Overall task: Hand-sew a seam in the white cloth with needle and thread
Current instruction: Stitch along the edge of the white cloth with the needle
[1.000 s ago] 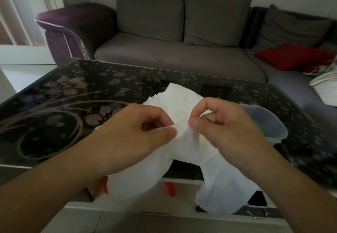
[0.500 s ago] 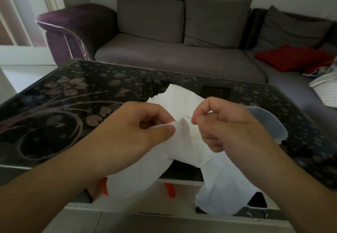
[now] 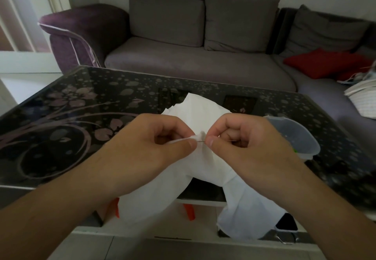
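Observation:
A white cloth (image 3: pixel 205 170) drapes over the near edge of the black glass table (image 3: pixel 67 117) and hangs down in two lobes. My left hand (image 3: pixel 146 149) pinches a bunched fold of the cloth between thumb and fingers. My right hand (image 3: pixel 244 147) sits just right of it, fingers curled, thumb and forefinger pinching a thin needle (image 3: pixel 201 141) whose tip points into that fold. The thread is too fine to make out.
A clear plastic container (image 3: pixel 295 137) stands on the table right behind my right hand. A grey sofa (image 3: pixel 193 62) with a red cushion (image 3: pixel 325 62) lies beyond the table. Orange pieces (image 3: pixel 189 212) show on the shelf under the tabletop.
My right hand has dropped slightly and closed in on my left, bringing the needle against the pinched fold. The left hand kept its grip on the cloth.

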`<state>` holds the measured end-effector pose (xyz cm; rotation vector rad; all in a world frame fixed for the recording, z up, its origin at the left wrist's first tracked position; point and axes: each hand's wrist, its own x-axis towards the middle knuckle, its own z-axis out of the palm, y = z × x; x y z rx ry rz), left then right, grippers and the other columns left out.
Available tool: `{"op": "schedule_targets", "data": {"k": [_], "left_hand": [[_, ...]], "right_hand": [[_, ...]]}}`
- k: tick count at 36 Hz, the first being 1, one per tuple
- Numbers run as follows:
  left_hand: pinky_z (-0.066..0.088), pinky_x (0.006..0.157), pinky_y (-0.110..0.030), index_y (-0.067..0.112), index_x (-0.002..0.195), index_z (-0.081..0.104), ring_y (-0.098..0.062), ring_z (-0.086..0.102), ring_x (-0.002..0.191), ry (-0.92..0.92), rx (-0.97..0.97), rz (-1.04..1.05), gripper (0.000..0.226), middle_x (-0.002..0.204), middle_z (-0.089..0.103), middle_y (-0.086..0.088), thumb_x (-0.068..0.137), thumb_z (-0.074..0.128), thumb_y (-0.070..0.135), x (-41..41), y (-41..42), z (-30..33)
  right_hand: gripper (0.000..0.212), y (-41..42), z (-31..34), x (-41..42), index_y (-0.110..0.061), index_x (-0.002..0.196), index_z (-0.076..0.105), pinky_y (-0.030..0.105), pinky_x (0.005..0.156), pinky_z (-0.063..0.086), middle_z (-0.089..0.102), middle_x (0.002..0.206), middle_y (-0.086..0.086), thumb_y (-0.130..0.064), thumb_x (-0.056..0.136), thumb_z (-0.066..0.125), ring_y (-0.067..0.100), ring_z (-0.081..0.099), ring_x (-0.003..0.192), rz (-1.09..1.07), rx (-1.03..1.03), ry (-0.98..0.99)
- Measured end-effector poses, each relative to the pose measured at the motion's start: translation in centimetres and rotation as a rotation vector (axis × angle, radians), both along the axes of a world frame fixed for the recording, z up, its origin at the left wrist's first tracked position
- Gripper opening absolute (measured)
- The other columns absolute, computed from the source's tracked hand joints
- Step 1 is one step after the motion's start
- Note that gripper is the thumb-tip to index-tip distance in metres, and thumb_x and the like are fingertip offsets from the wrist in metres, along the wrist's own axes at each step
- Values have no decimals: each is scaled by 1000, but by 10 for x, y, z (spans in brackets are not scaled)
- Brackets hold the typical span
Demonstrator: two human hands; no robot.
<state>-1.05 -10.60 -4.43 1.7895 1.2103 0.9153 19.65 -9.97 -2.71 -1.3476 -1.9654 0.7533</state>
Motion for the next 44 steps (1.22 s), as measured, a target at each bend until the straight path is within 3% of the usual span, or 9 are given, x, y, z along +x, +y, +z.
{"op": "schedule_targets", "data": {"k": [5,10,18,22,25,30,34,38,44], "left_hand": [[58,78,-24,33,92,78,-7,74,90,25,38,7,10,90,76,14,94,68,35,1,0,-3],[58,79,-24,34,93,77,-6,73,90,42,47,2,10,91,76,15,95,67,35,2,-2,0],[55,76,-21,34,90,77,-8,73,86,12,49,32,12,89,76,12,95,67,37,3,-2,2],[57,79,-30,34,88,77,-12,73,85,-15,32,78,12,90,75,10,94,68,38,2,-1,3],[51,76,-25,34,87,77,-10,72,83,-32,17,88,12,88,75,10,94,69,38,2,-2,3],[50,73,-20,30,89,78,-9,71,82,-35,1,81,14,88,75,8,95,68,37,2,-4,5],[50,80,-26,31,90,79,-8,73,87,-45,-37,75,14,91,77,10,96,67,36,1,-6,7],[49,86,-31,33,89,79,-8,72,90,-48,-74,74,17,92,77,12,99,65,32,2,-6,8],[49,86,-33,32,90,80,-10,72,91,-57,-85,58,18,92,77,11,99,64,32,1,-6,8]], "right_hand": [[9,2,-4,0,-30,84,70,11,54,46,64,62,0,-30,93,72,11,58,55,1,22,18],[11,2,-6,1,-28,79,71,31,64,61,67,71,2,-26,89,77,22,66,69,18,41,70],[11,1,-5,0,-30,81,74,14,62,51,67,80,-5,-22,83,83,12,69,76,54,-69,191],[11,0,-3,-1,-28,82,75,21,62,51,67,80,-4,-18,83,81,8,62,61,59,-133,267],[10,-2,-2,-2,-26,80,76,27,60,53,69,88,1,-18,86,79,9,58,58,44,-117,316],[6,-4,-5,-5,-24,82,75,26,59,55,71,89,-2,-21,87,77,18,59,58,27,-99,368],[7,-4,-9,-8,-27,84,73,34,62,60,73,91,-6,-23,89,75,31,65,70,-49,-66,360],[9,-5,-6,-6,-11,82,71,29,58,57,71,109,-15,-6,90,71,32,64,67,-7,-120,477],[11,-5,-4,-6,0,83,65,31,56,57,75,111,-10,2,94,64,25,68,67,83,-160,484]]}}
